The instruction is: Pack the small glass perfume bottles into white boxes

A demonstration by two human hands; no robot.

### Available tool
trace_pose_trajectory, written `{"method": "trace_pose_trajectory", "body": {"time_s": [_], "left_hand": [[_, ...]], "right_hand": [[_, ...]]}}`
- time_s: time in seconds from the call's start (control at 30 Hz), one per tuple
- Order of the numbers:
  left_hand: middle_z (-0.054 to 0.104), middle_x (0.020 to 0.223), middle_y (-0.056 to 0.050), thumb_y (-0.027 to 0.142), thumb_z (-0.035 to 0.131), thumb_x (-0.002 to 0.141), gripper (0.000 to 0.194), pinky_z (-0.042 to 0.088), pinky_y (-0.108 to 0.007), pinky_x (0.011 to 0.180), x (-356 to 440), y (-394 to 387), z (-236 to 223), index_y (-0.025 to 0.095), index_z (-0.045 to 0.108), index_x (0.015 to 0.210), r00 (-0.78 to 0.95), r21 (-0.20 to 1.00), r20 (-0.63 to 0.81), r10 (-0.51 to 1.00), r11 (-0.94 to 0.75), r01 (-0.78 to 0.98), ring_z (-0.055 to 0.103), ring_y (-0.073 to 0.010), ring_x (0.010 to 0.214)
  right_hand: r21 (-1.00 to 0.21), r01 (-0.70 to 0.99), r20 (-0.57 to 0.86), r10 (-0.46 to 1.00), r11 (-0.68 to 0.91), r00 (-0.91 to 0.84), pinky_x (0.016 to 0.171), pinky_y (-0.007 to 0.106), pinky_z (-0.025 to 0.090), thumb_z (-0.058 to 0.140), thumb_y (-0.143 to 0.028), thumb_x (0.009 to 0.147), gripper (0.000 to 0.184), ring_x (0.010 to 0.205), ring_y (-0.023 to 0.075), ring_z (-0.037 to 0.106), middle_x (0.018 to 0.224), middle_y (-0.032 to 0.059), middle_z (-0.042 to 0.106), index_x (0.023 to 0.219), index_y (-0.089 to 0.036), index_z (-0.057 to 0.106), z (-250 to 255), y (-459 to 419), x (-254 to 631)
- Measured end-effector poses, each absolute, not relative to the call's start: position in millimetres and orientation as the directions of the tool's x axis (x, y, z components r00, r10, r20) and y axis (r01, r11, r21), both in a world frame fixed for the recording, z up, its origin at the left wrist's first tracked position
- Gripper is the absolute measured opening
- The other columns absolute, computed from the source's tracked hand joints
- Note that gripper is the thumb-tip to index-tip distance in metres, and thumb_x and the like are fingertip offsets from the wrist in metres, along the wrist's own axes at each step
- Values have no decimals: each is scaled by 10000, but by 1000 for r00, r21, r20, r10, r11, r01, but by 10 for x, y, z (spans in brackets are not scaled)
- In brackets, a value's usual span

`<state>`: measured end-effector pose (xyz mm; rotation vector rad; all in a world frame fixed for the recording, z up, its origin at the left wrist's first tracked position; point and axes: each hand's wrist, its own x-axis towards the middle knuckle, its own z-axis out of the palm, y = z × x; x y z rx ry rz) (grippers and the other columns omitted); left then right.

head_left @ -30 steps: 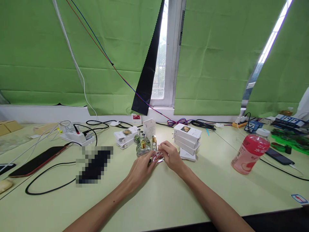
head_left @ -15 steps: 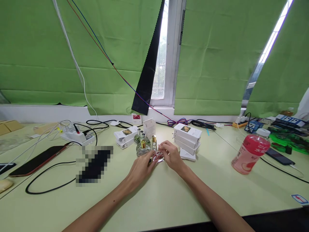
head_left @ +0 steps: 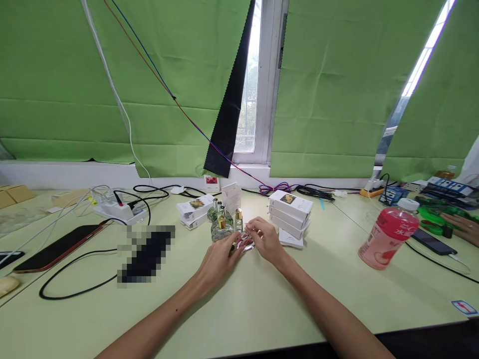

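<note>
My left hand is closed on a small, shiny, clear-and-pink glass bottle, low over the table. Its fingers hide part of the bottle, and a dark round end shows by them. My right hand reaches in from the other side with thumb and forefinger pinched at the bottle's upper edge. What lies between those fingertips is too small to make out. Just beyond my left hand stand several clear glass perfume bottles with gold and silver tops. One gold-topped bottle stands right behind the fingertips.
White boxes are stacked at right and left; a white card stands behind the bottles. A pink drink bottle is farther right. Phones, cables and a power strip lie leftward. Another person's hand rests at the far right.
Another person's hand has come into view at the far right edge, by the green objects. My own hands and the pink glass bottle have hardly moved.
</note>
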<state>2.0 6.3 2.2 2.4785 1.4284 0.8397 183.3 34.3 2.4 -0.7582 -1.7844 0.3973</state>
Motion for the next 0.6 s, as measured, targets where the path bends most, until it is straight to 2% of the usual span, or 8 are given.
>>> {"method": "trace_pose_trajectory", "body": {"time_s": [0.33, 0.6], "left_hand": [[727, 894, -17, 432, 451, 992, 242, 404, -283, 599, 30, 50, 44, 256, 586, 1089, 378, 415, 381, 844, -521, 746, 659, -218, 724], [727, 889, -21, 434, 452, 987, 242, 414, -286, 594, 31, 45, 49, 255, 588, 1074, 380, 410, 388, 840, -526, 745, 663, -222, 724]], "right_hand": [[-498, 379, 744, 609, 780, -274, 716, 277, 466, 433, -119, 963, 228, 776, 176, 567, 861, 49, 580, 803, -208, 570, 18, 374, 1849], [-515, 354, 761, 607, 780, -231, 687, 278, 476, 451, -128, 957, 235, 741, 170, 572, 829, 50, 591, 774, -204, 578, 30, 351, 1837]]}}
